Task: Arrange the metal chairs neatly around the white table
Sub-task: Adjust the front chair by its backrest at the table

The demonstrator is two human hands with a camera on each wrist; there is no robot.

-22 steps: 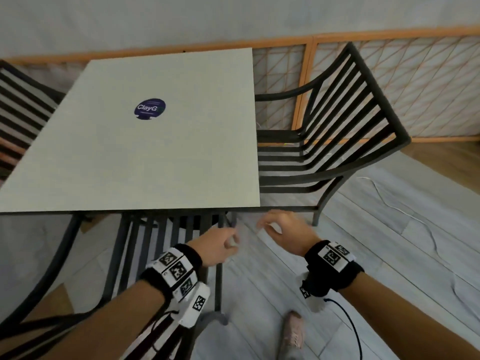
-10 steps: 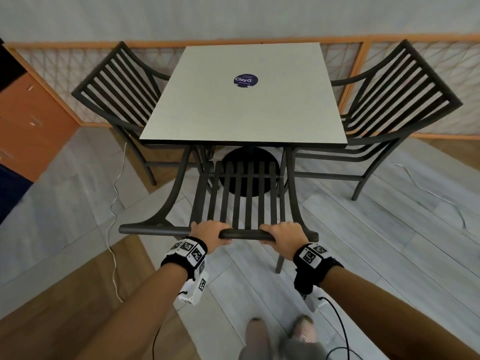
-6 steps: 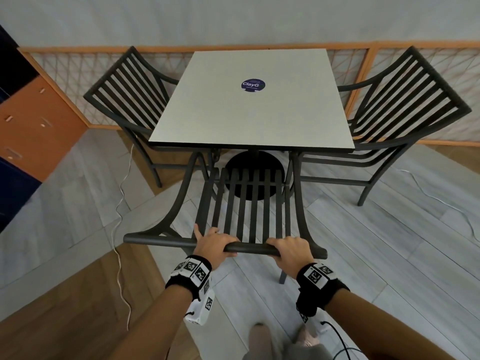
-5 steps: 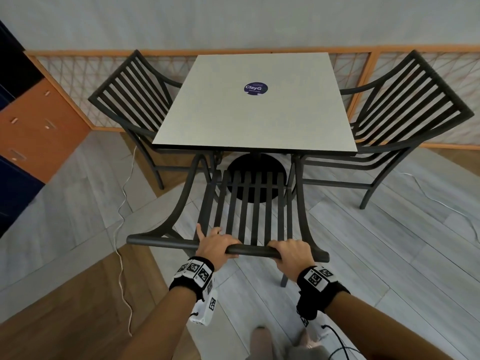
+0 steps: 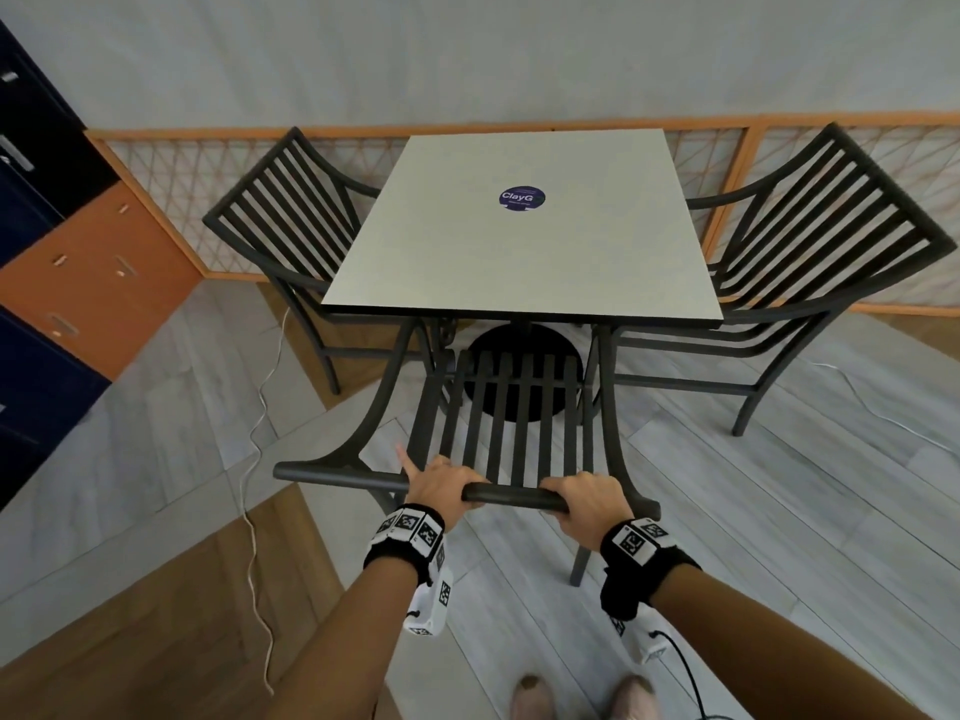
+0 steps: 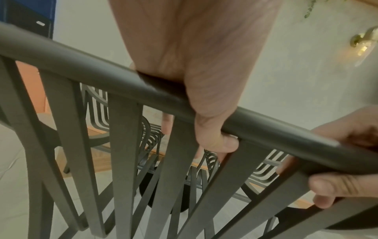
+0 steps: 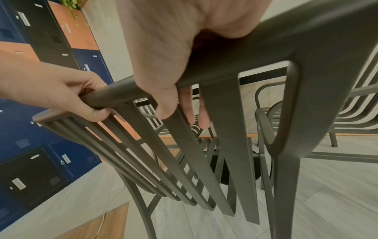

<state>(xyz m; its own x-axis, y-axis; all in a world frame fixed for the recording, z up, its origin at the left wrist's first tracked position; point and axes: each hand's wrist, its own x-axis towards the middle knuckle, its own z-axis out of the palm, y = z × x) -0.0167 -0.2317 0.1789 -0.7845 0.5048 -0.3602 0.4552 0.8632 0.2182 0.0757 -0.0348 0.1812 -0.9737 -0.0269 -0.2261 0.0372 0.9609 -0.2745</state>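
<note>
The near chair (image 5: 511, 407) is dark grey metal, and its paint looks smooth and a little dull, with a soft shine along the round top bar (image 6: 85, 71). The chair on the left (image 5: 283, 220) and the chair on the right (image 5: 831, 236) look like the same dark painted metal. The table (image 5: 519, 262) has a pale, flat top that is matt, with a shiny dark blue sticker (image 5: 521, 198) on it. The floor (image 5: 779, 511) is pale grey boards with a wood grain look, next to warm brown wood boards (image 5: 130, 615). The low fence (image 5: 166, 168) has an orange wood frame. The wrist bands (image 5: 410, 532) are black cloth
</note>
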